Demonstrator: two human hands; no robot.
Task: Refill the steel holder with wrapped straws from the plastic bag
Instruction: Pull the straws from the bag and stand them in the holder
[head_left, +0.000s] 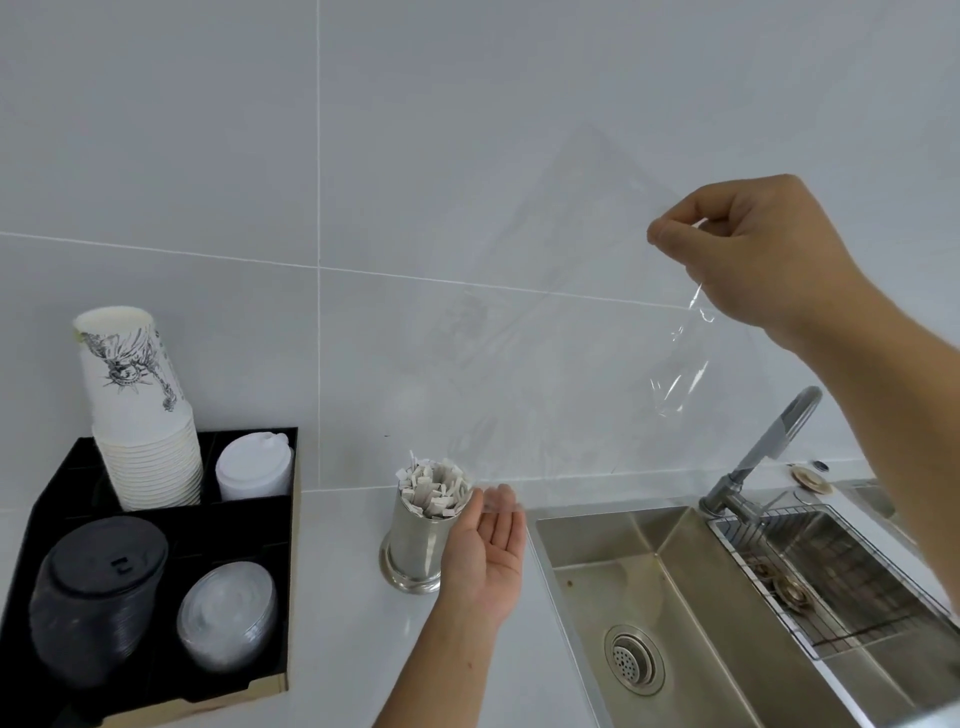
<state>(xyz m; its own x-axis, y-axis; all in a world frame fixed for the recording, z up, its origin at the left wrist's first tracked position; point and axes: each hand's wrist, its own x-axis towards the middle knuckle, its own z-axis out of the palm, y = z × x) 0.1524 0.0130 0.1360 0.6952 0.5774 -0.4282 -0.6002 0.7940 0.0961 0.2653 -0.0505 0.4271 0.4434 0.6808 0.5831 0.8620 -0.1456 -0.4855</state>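
A steel holder (415, 540) stands on the white counter, packed with several wrapped straws (434, 488) whose paper ends stick up. My right hand (748, 254) is raised high before the wall, pinching a corner of the clear plastic bag (566, 332). The bag looks empty and hangs down slanting toward the holder. My left hand (485, 551) is just right of the holder, palm up and fingers spread, with the bag's lower edge resting at its fingertips.
A black organiser (31, 519) at the left holds stacked paper cups (140, 410), white lids (254, 467), black lids (96, 592) and clear lids (228, 613). A steel sink (675, 597) with a grey tap (763, 457) and wire rack (841, 577) lies to the right.
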